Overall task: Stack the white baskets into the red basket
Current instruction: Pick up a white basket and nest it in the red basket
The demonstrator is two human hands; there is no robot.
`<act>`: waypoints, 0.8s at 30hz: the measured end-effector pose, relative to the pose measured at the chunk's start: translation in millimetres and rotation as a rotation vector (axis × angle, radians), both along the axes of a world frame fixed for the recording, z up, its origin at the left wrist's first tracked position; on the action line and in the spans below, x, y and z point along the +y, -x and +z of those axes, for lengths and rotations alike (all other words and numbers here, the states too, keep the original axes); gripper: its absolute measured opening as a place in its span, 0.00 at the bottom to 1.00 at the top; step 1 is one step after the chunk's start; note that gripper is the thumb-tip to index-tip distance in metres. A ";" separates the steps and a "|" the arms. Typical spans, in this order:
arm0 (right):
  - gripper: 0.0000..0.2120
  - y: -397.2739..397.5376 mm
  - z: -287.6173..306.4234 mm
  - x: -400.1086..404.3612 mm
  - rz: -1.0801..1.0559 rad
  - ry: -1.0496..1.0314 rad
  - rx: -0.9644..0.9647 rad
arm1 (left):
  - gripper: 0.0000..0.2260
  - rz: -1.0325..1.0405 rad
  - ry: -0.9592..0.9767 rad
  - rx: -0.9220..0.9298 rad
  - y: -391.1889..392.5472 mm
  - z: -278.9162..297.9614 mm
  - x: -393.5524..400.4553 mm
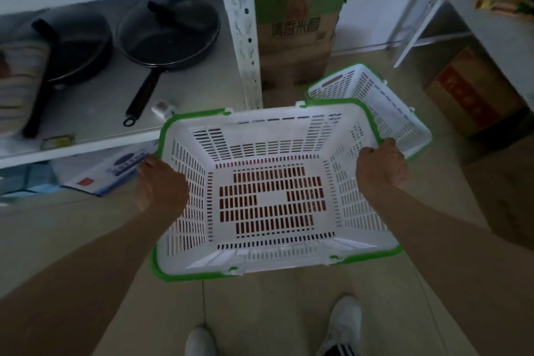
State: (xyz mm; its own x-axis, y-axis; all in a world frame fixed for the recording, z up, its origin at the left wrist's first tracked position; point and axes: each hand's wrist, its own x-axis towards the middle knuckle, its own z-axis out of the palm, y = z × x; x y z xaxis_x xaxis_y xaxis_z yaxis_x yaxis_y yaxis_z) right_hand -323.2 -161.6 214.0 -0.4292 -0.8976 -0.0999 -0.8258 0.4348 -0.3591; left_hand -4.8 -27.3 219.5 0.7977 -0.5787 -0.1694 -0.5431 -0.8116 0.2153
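- Two white shoes (345, 324) stand on the tiled floor (274, 312), below a white basket (271, 191) held level.
- Left hand (161, 182) closes over the basket's left rim.
- Red shows through the slotted bottom; the red basket itself is hidden beneath.
- Right hand (381, 165) closes over the right rim.
- Second white basket (372, 104) sits on the floor behind, right, beside a carton (297, 37).
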 end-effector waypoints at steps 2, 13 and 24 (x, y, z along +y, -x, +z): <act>0.10 -13.8 -15.1 5.2 0.040 -0.012 -0.014 | 0.25 0.052 0.000 0.016 -8.0 -11.2 14.7; 0.16 -49.3 -82.2 -1.6 0.240 -0.130 -0.028 | 0.20 0.101 -0.108 0.069 -29.2 -76.0 49.6; 0.15 -42.5 -155.5 -5.2 0.326 -0.230 -0.013 | 0.18 0.138 -0.086 0.149 -32.7 -142.4 41.8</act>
